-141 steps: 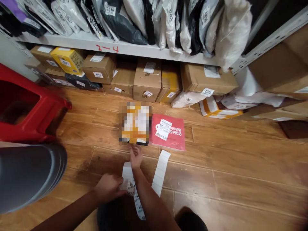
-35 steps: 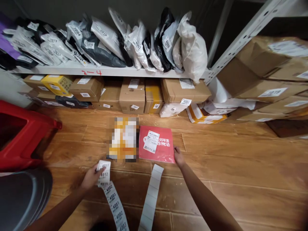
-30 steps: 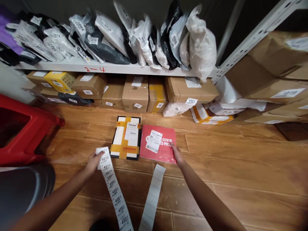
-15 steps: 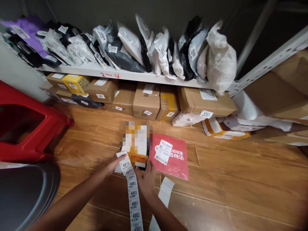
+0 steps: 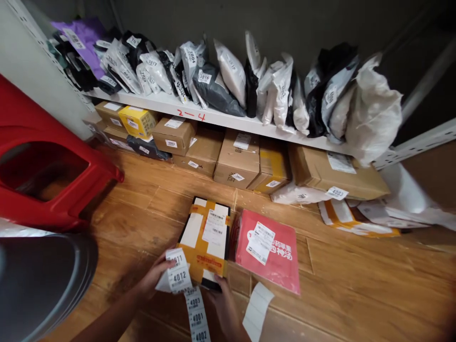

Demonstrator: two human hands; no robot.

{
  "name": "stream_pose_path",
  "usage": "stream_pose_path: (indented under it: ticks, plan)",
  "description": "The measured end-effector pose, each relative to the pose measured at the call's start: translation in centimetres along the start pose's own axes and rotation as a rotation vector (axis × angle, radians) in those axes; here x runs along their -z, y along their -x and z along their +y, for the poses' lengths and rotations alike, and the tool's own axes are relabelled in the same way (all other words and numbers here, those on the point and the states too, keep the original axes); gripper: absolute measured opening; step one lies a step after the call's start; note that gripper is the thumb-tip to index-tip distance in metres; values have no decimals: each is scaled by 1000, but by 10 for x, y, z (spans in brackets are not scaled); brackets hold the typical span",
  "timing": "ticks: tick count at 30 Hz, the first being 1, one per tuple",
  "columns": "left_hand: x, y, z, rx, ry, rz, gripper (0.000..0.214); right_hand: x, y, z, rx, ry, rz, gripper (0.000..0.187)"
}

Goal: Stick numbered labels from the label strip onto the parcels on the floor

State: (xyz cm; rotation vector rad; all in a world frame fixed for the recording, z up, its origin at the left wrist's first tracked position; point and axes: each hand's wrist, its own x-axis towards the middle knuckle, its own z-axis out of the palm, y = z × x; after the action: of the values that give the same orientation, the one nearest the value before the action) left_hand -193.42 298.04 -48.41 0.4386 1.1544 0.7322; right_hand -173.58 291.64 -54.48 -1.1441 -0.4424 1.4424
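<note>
My left hand (image 5: 155, 275) pinches a long strip of printed number labels (image 5: 195, 316), whose upper end reads 4011 and 4012. That hand is at the near left side of a flat black-and-white box (image 5: 192, 230) bound with orange tape and bearing a shipping label. Part of the strip overlaps the box's near left corner. My right hand (image 5: 224, 301) grips the near right corner of the box, thumb on top, other fingers hidden beneath. Just right of the box, a red plastic-wrapped packet (image 5: 285, 273) with a white shipping label lies on the wooden floor.
A blank label backing strip (image 5: 258, 308) lies near my right forearm. Ahead, a white shelf (image 5: 224, 121) carries several numbered mailing bags, with cardboard boxes (image 5: 237, 159) beneath it. On the left are a red stool (image 5: 71, 204) and a dark grey bin (image 5: 42, 280).
The view has turned left, so things sit further right. My right hand has gone from resting at the box's near edge to gripping its corner. The label strip stays in my left hand.
</note>
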Motion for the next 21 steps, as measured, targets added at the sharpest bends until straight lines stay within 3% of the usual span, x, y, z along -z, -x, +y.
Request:
stream_pose_path:
  ticks: [3, 8, 11, 13, 16, 19, 21]
  plan:
    - [10, 11, -8, -17, -23, 167, 52, -7, 3, -2, -130, -134, -34, 45]
    - [-11, 19, 25, -170, 151, 269, 52, -32, -27, -45, 30, -179, 9, 46]
    - [-25, 23, 46, -260, 245, 322, 47, -56, -71, -89, 128, -241, 16, 47]
    - [-27, 24, 48, -276, 289, 319, 45, -74, -109, -117, 194, -269, -15, 47]
    - [-22, 23, 35, -246, 342, 289, 45, -101, -165, -147, 210, -227, -38, 47]
    - [-15, 20, 20, -174, 386, 268, 47, -127, -210, -162, 208, -156, -19, 48]
    - [-12, 18, 15, -139, 409, 260, 48, -142, -233, -169, 159, -153, -7, 39]
